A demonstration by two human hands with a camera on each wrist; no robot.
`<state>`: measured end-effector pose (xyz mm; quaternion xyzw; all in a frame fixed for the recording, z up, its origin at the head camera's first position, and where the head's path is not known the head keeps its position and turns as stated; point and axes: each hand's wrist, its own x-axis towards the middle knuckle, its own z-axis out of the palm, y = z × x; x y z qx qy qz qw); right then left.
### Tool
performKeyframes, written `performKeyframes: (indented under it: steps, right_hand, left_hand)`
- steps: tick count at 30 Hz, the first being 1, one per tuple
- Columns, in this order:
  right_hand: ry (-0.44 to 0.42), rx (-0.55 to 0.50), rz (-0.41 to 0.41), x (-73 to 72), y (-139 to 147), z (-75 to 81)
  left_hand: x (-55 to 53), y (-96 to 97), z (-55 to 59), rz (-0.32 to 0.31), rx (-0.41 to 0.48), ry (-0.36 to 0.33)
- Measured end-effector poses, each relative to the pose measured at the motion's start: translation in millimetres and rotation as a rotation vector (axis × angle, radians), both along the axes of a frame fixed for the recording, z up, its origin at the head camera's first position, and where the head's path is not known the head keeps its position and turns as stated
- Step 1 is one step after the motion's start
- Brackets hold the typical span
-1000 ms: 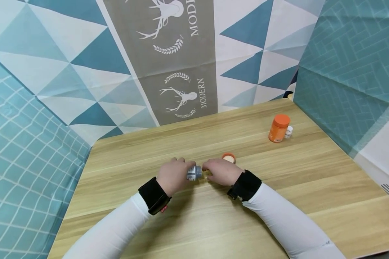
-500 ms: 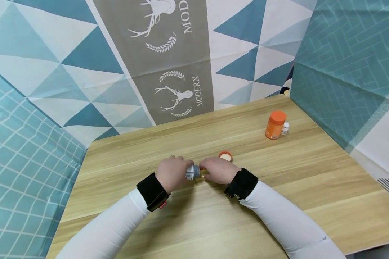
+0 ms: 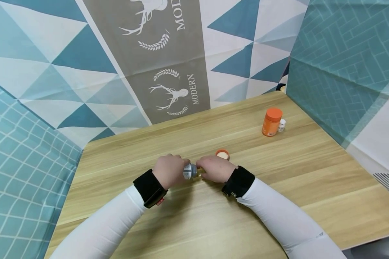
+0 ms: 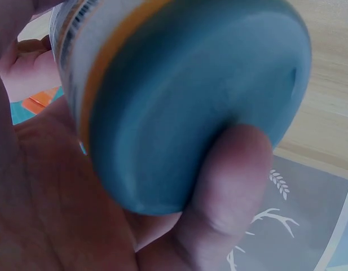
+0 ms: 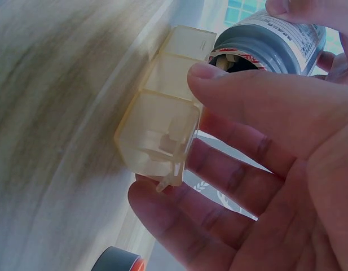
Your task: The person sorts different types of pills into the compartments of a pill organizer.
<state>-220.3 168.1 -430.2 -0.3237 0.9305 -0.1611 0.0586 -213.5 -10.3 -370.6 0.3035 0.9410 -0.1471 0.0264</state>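
Note:
My left hand (image 3: pixel 170 171) grips a grey-blue pill bottle (image 3: pixel 188 171) lying tipped on its side, its mouth pointing right. In the left wrist view a fingertip presses against the bottle's round base (image 4: pixel 207 96). Pale tablets (image 5: pixel 227 59) show inside the uncapped mouth in the right wrist view. Between thumb and fingers, my right hand (image 3: pixel 215 168) holds a translucent yellow pill organizer (image 5: pixel 162 107) with several compartments. The bottle's mouth is right beside its far compartments. A small dim shape shows through the near compartment's wall.
An orange-rimmed cap (image 3: pixel 222 154) lies upturned on the wooden table (image 3: pixel 194 223) just beyond my right hand. At the back right stand an orange jar (image 3: pixel 272 122) and a small white bottle (image 3: pixel 281 125). Patterned cloth (image 3: pixel 168 72) hangs behind the table.
The head view has shifted, so everything sits slightly further left. The right fingers have drawn in closer to the bottle's mouth. Both hands keep their holds.

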Motion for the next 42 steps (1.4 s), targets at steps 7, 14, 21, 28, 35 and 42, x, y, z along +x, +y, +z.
performKeyframes:
  steps: [7,14,21,28,35,42]
  right_hand:
    - [-0.014,0.006,-0.002,-1.8,-0.7,0.7]
    - [-0.025,0.010,-0.005,-3.3,-2.2,0.1]
    - [-0.022,0.019,-0.005,-2.4,-2.2,0.8]
    - [-0.021,0.012,-0.008,-3.1,-1.2,-1.5]
    - [-0.012,0.026,0.000,-3.5,-0.8,-1.0]
    - [-0.015,0.022,0.003,-3.6,-0.5,-0.7]
  left_hand:
    - [-1.9,-1.1,0.5,-0.008,-0.014,0.016]
    - [-4.9,-1.0,-0.6,0.008,-0.028,0.003]
    - [-5.3,-0.6,0.2,0.018,-0.034,-0.007]
    - [-5.6,1.3,2.3,0.020,-0.047,-0.012]
    - [-6.2,-0.9,0.2,0.015,-0.028,-0.014]
    - [-3.4,-8.5,-2.5,-0.015,0.038,-0.001]
